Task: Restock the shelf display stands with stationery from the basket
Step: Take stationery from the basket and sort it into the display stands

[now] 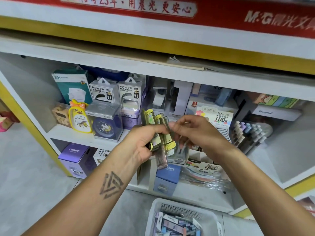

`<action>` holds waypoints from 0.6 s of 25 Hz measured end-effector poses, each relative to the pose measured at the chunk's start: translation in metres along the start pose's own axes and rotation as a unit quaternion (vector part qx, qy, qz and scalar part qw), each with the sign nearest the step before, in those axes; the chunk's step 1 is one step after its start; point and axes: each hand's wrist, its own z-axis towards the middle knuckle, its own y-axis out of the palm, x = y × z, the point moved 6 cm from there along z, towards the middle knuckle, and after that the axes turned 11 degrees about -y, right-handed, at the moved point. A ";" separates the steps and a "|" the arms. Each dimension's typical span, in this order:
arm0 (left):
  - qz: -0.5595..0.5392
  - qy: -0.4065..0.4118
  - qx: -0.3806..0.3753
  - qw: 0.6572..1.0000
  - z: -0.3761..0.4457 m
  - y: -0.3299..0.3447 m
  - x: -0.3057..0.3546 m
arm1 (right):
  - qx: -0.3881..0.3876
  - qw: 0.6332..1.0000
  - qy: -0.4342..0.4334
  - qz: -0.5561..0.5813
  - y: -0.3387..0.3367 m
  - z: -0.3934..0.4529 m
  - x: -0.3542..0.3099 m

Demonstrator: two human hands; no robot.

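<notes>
- While the left hand grips a fanned bunch of yellow and grey lead cases in front of the shelf, the right hand pinches the top of one case.
- The white basket sits on the floor below, holding more small packs.
- A yellow duck clock stands on the shelf, left of the hands.

Fanned yellow-capped lead cases before shelf; white basket of packs below

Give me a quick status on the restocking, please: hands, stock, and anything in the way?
Left hand grips a bunch of yellow lead cases. Right hand pinches one case at the top. Basket below holds more stock. Nothing blocking the display stand.
</notes>
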 end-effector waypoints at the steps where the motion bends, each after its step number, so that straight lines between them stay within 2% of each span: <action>1: -0.004 0.002 -0.001 1.000 0.000 0.004 -0.001 | -0.028 0.999 0.021 0.003 0.000 -0.009 0.000; 4: 0.011 -0.003 0.002 1.000 0.004 0.015 -0.010 | -0.036 0.996 0.067 0.042 -0.005 -0.028 0.006; 6: 0.019 -0.015 -0.007 1.000 0.004 0.027 -0.018 | 0.022 0.994 0.078 0.067 -0.022 -0.033 0.010; 9: 0.043 -0.021 -0.015 0.999 0.003 0.042 -0.026 | 0.155 0.985 0.050 0.058 -0.065 -0.040 0.013; 11: 0.052 -0.020 -0.010 0.998 0.004 0.046 -0.028 | 0.216 0.976 0.011 0.012 -0.092 -0.046 0.010; 15: 0.060 -0.029 -0.002 0.998 0.005 0.047 -0.031 | 0.200 0.958 -0.111 -0.174 -0.114 -0.052 -0.003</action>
